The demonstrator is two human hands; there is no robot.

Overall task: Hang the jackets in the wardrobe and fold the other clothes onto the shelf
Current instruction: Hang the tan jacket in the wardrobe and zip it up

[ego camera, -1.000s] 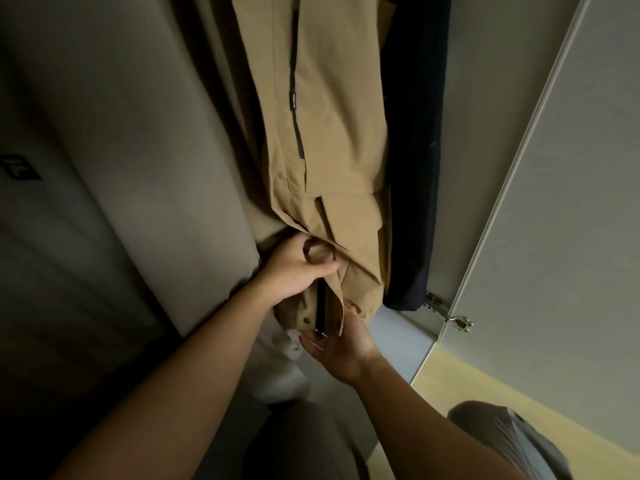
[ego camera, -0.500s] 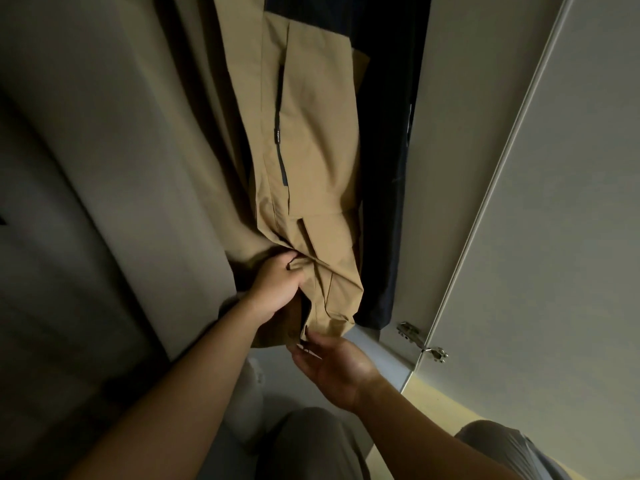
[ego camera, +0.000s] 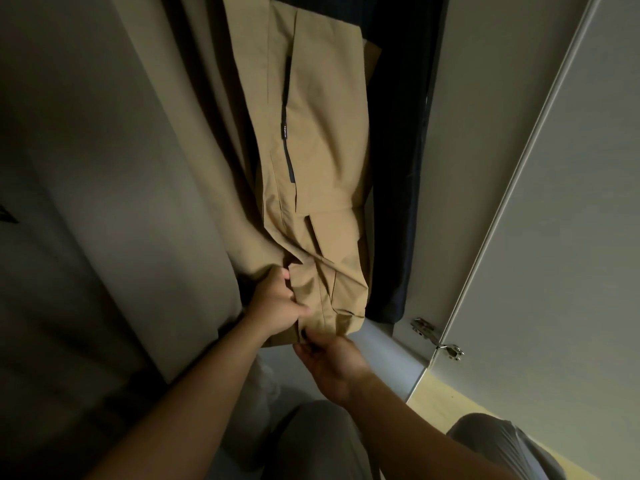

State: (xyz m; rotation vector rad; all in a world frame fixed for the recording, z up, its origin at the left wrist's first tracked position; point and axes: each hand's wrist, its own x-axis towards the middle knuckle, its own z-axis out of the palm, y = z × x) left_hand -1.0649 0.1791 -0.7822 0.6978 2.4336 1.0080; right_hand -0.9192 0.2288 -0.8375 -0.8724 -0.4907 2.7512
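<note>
hanging in the middle of the open wardrobe, the tan jacket (ego camera: 322, 161) is showing its front to the camera, with a dark zip pocket running down the chest and a flap pocket lower down, and its hem is dangling just above the pale wardrobe floor (ego camera: 384, 351). the left hand (ego camera: 277, 306) is reaching in from the near left and gripping the lower front edge of the jacket, its fingers (ego camera: 304, 310) curling tightly into the bunched cloth. the right hand (ego camera: 332, 365) is coming up from below, palm turned upward, and its fingers (ego camera: 306, 349) are closing in a pinch on the very bottom of the hem, where a small dark part is sitting; what exactly they are pinching there is too shadowed to tell. a dark navy garment (ego camera: 394, 202) is hanging just right of the tan jacket and touching it, and a pale beige garment (ego camera: 207, 140) is hanging on its left. the wardrobe door (ego camera: 561, 237) is standing open on the right, with a metal hinge (ego camera: 437, 338) showing at its lower edge. the person's knees in grey trousers (ego camera: 318, 445) are filling the near edge above a strip of yellow floor (ego camera: 464, 403).
</note>
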